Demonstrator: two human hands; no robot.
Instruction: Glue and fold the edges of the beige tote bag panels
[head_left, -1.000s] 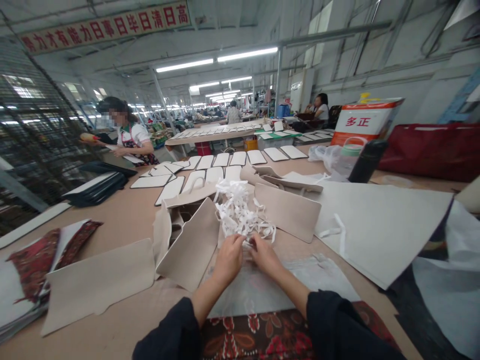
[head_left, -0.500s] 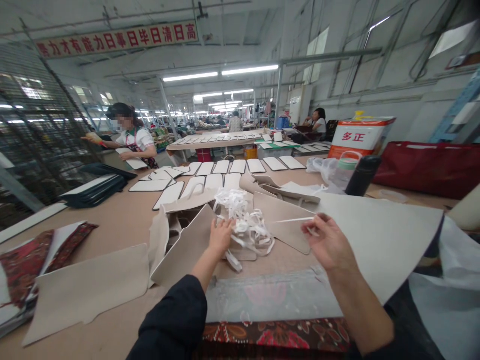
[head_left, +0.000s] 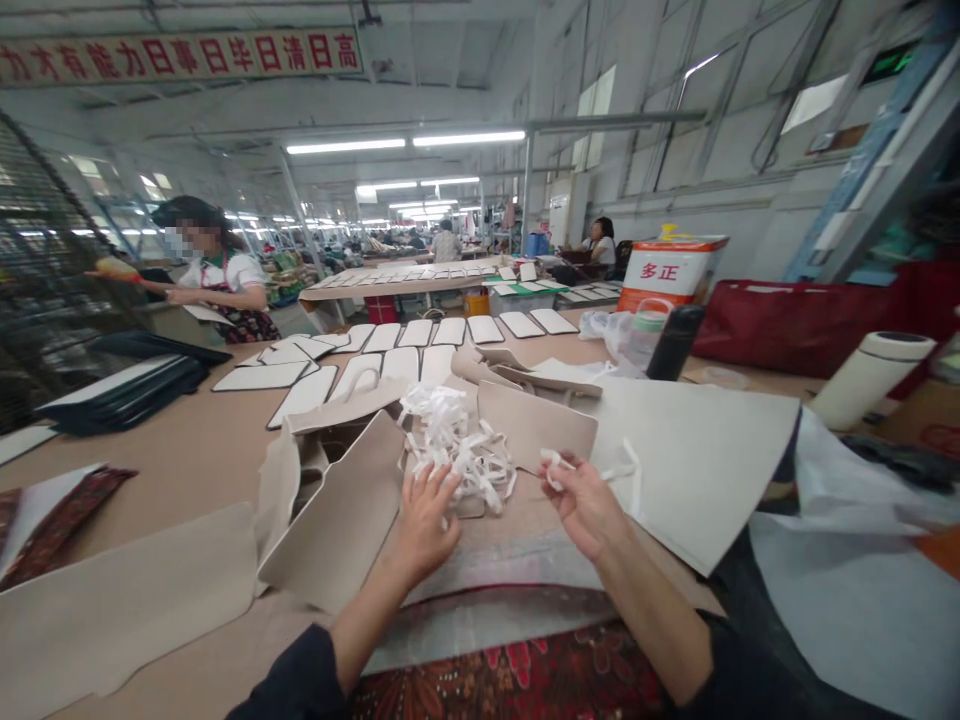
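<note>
A tangled pile of white fabric tape lies in front of me among beige sheet pieces. My left hand rests on the near edge of this pile, fingers spread and palm down. To its right, my right hand pinches a looped strip of the same tape between thumb and fingers. A length of tape shows beyond that hand, over a large pale sheet. Beside my left hand stands a folded beige piece. Clear plastic over dark floral fabric lies nearest my body.
Several white panels with dark edges lie in rows farther back. Dark-edged panels are stacked at left, near a co-worker. On the right are a tin, a black bottle, a cream flask and a red bag.
My right hand has come left toward the pile, and the strip stretched taut earlier is now slack and looped. My left hand has shifted slightly nearer me. The view has turned right.
</note>
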